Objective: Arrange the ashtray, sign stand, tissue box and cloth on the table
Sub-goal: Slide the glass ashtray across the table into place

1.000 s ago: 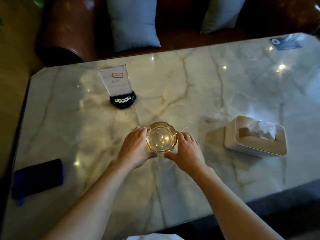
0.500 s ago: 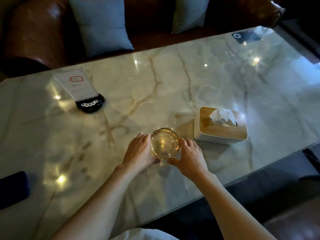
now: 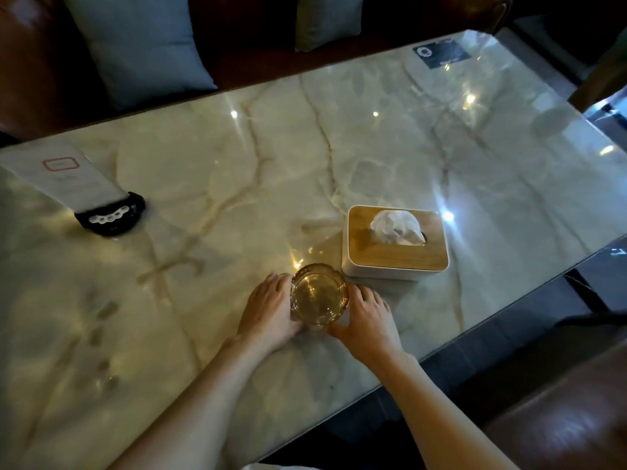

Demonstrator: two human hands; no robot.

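Observation:
An amber glass ashtray (image 3: 319, 294) rests on the marble table (image 3: 390, 157) near its front edge. My left hand (image 3: 269, 312) cups its left side and my right hand (image 3: 368, 317) cups its right side, thumbs under the near rim. Just right of the ashtray and almost touching it stands a white tissue box (image 3: 395, 247) with a wooden lid and a tissue poking out. The sign stand (image 3: 81, 189), a white card in a black round base, leans at the far left. No cloth is in view.
A brown leather sofa with two grey-blue cushions (image 3: 142, 45) runs along the table's far edge. A dark card (image 3: 441, 56) lies at the table's far right corner. The table's front edge drops to a dark floor at the right.
Both hands have slid the ashtray to the right, close to the tissue box. My view has swung right, so the dark blue cloth at the left has left the frame.

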